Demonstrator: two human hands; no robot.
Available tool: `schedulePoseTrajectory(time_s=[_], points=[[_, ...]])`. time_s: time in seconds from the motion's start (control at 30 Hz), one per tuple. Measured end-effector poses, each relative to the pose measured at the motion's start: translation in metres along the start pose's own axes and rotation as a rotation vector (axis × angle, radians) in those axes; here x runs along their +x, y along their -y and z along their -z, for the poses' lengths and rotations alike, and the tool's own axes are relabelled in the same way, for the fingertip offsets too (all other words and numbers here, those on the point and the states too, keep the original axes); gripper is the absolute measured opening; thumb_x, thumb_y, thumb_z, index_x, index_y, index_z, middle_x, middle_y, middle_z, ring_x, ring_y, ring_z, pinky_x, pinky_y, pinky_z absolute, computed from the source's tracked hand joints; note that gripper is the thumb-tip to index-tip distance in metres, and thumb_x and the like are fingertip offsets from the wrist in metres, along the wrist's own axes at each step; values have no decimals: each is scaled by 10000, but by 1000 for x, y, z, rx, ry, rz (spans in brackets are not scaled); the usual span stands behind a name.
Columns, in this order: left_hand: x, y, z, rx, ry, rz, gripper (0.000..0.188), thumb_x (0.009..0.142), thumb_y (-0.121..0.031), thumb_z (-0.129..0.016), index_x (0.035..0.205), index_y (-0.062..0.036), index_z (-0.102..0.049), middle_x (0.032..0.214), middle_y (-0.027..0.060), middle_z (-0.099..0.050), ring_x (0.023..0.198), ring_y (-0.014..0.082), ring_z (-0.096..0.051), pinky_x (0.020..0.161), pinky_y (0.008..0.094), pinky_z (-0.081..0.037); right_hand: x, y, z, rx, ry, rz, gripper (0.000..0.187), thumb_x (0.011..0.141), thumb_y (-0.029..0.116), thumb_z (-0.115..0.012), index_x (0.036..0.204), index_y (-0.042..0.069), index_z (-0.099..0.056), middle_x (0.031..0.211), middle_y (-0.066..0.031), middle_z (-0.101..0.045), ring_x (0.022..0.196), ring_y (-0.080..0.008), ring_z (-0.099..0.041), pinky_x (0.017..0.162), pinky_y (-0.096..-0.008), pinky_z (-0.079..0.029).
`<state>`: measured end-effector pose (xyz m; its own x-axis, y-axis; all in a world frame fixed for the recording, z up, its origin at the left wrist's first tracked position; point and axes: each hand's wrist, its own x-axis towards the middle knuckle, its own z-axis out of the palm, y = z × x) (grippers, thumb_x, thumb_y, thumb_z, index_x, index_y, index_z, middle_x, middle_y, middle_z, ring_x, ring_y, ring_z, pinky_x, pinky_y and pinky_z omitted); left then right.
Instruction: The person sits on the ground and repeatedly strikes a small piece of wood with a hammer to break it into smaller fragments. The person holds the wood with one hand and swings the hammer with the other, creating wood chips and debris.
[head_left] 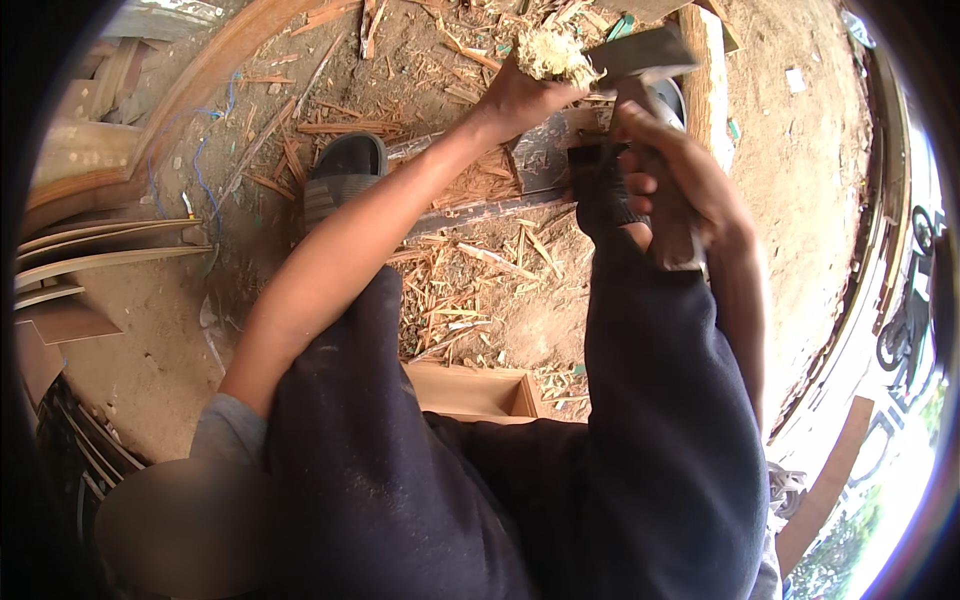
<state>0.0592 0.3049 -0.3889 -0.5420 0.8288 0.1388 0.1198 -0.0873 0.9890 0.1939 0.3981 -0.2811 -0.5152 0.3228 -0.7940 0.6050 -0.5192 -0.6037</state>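
Observation:
My left hand [522, 100] is closed around a piece of wood whose pale, frayed, fibrous end [555, 58] faces up; the rest of it is hidden below the hand. In my right hand [685, 160] is a hatchet, gripped by its thick wooden handle [672, 215]. The dark metal hatchet head [645, 54] lies just right of the frayed end, very near it; whether they touch I cannot tell. Below both hands a dark, worn timber [543, 160] lies on the ground between my feet.
Wood chips and splinters [465, 265] litter the dirt. A wooden box [470, 385] is between my legs. To the right of the hatchet stands a pale timber [704, 75]. Curved boards [110, 240] lie at left, near a blue cord [205, 175]. My sandal [345, 165] shows beyond my left knee.

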Motion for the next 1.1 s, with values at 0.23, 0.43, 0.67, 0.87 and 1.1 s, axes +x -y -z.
schedulePoseTrajectory(time_s=[0.23, 0.43, 0.67, 0.87, 1.1], points=[[10, 7, -9, -31, 57, -264, 75, 727, -29, -556, 673, -61, -516, 585, -14, -489, 538, 92, -424, 509, 281, -352, -91, 78, -22, -196, -178, 904, 387, 845, 383, -553, 1006, 36, -498, 604, -28, -492, 412, -96, -450, 344, -224, -368], [3, 8, 3, -47, 46, -148, 60, 736, -76, -585, 741, -27, -550, 653, 12, -565, 598, 122, -518, 566, 279, -430, -40, 19, -18, -784, -22, 254, 353, 868, 337, -522, 733, 12, -542, 562, -43, -510, 456, -123, -508, 440, -267, -426], [2, 9, 5, -77, 63, 48, 45, 720, -69, -573, 691, -43, -552, 604, 3, -535, 559, 110, -485, 538, 296, -410, -81, 50, -33, -189, -112, 318, 282, 862, 298, -577, 897, 23, -521, 642, -1, -473, 413, -57, -417, 343, -198, -356], [3, 15, -2, -153, 47, -45, 55, 717, -64, -587, 759, -29, -579, 674, 10, -579, 611, 123, -522, 582, 293, -428, -104, 100, -12, -254, -25, 815, 282, 934, 267, -436, 979, -7, -488, 640, -19, -387, 472, -87, -416, 404, -197, -376], [4, 14, 5, -92, -14, -175, 87, 748, -39, -601, 830, -34, -572, 732, 7, -581, 659, 118, -528, 612, 279, -438, -43, 12, -29, -569, 52, 180, 290, 861, 285, -591, 833, 12, -498, 654, -35, -517, 473, -81, -488, 401, -235, -395]])
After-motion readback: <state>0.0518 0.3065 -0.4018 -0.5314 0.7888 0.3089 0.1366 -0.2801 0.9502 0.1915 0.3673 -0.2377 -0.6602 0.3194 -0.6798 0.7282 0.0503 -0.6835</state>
